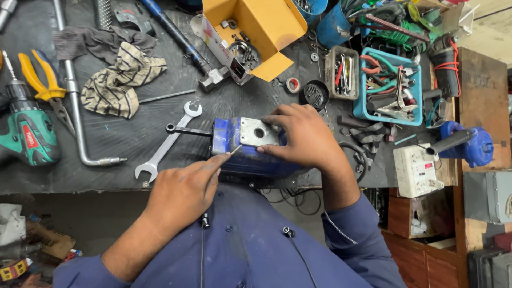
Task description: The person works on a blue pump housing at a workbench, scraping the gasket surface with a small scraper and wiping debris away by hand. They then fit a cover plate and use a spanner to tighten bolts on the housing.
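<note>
A blue bench vise [234, 154] sits at the near edge of the dark workbench [160, 133], with a grey metal plate [255, 132] that has a round hole lying on top of it. My right hand [303, 136] presses down on the plate's right side. My left hand [184, 192] pinches a thin metal pin or scriber [234, 150], whose tip touches the plate's near left corner. A black handle bar [186, 129] sticks out of the vise to the left.
A silver open-ended wrench [168, 143], a long L-shaped socket bar [74, 101], yellow pliers [40, 77], a green drill [26, 133] and a rag [117, 74] lie to the left. Behind stand a yellow box [261, 26] and blue tool tray [389, 85].
</note>
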The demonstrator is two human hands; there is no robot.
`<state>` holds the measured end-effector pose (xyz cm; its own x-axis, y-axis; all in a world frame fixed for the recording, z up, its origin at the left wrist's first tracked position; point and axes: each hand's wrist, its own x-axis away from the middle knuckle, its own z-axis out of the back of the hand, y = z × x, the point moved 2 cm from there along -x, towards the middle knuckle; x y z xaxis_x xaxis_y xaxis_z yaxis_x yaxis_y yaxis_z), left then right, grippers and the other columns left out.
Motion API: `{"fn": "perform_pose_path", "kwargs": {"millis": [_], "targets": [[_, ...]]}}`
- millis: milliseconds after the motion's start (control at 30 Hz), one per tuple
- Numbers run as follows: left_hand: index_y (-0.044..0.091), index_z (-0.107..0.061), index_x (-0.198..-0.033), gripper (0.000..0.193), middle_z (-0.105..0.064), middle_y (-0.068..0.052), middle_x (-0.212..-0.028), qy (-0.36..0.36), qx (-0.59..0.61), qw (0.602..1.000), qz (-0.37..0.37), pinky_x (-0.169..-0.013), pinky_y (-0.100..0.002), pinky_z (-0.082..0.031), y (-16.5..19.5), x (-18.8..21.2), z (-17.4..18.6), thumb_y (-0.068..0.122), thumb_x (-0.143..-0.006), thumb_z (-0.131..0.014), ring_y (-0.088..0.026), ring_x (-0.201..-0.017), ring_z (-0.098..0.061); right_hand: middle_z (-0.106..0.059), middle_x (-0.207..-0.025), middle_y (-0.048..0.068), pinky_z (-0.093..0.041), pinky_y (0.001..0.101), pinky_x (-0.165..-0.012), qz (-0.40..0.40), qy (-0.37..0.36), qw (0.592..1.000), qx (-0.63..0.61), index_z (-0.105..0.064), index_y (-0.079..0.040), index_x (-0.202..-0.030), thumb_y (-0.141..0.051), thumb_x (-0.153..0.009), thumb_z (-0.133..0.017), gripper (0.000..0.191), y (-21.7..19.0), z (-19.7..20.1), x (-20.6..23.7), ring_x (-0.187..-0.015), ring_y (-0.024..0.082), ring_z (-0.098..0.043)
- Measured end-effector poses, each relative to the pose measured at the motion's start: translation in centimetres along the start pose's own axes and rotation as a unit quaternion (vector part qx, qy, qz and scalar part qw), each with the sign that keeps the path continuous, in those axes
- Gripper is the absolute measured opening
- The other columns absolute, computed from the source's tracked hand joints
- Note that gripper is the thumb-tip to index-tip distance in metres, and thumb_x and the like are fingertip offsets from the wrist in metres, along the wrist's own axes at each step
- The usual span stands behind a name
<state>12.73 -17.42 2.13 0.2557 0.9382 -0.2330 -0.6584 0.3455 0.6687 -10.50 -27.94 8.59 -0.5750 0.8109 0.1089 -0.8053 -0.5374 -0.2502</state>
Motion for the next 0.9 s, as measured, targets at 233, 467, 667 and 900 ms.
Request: {"fn": "perform_pose_path", "kwargs": {"millis": [233,467,667,900], "targets": [[0.02,-0.07,-0.119,0.028,-0.076,-0.008,-0.081,0.006,0.01,0.999,0.043,-0.056,-0.045,-0.055,-0.1,-0.2,-1.0,0.02,-0.091,-0.066,-0.033,-0.066,-0.071,-0.067,-0.107,0.008,-0.044,0.041,-0.091,0.017,-0.003,1.0,0.026,-0.074,-0.009,-0.117,-0.052,-0.06,-0.088,0.073,0.0,-0.2,0.3,-0.103,0.03,-0.061],[0.018,-0.072,-0.1,0.018,-0.071,-0.013,-0.067,-0.024,0.033,0.991,0.129,-0.058,-0.05,-0.05,-0.7,-1.0,-2.3,0.033,-0.094,-0.065,-0.037,-0.066,-0.069,-0.066,-0.108,0.009,-0.043,0.0413,-0.089,0.028,0.0,0.999,0.038,-0.072,-0.007,-0.117,-0.053,-0.06,-0.089,0.075,-0.1,-0.1,0.3,-0.105,0.03,-0.061],[0.011,-0.071,-0.107,0.02,-0.07,-0.017,-0.076,0.096,0.123,0.985,0.071,-0.062,-0.047,-0.052,1.5,-3.4,0.4,0.028,-0.101,-0.063,-0.037,-0.071,-0.071,-0.064,-0.107,0.007,-0.041,0.0438,-0.089,0.026,0.008,0.998,0.056,-0.071,-0.009,-0.117,-0.052,-0.057,-0.089,0.075,-1.9,-0.2,1.8,-0.105,0.029,-0.059],[0.009,-0.075,-0.104,0.023,-0.074,-0.017,-0.09,0.03,0.036,0.999,0.016,-0.069,-0.048,-0.054,0.5,-5.6,3.0,0.029,-0.095,-0.068,-0.04,-0.08,-0.07,-0.065,-0.11,0.006,-0.04,0.0436,-0.094,0.013,0.048,0.997,0.054,-0.07,-0.01,-0.118,-0.048,-0.062,-0.088,0.07,-3.3,-0.8,4.2,-0.106,0.027,-0.06]]}}
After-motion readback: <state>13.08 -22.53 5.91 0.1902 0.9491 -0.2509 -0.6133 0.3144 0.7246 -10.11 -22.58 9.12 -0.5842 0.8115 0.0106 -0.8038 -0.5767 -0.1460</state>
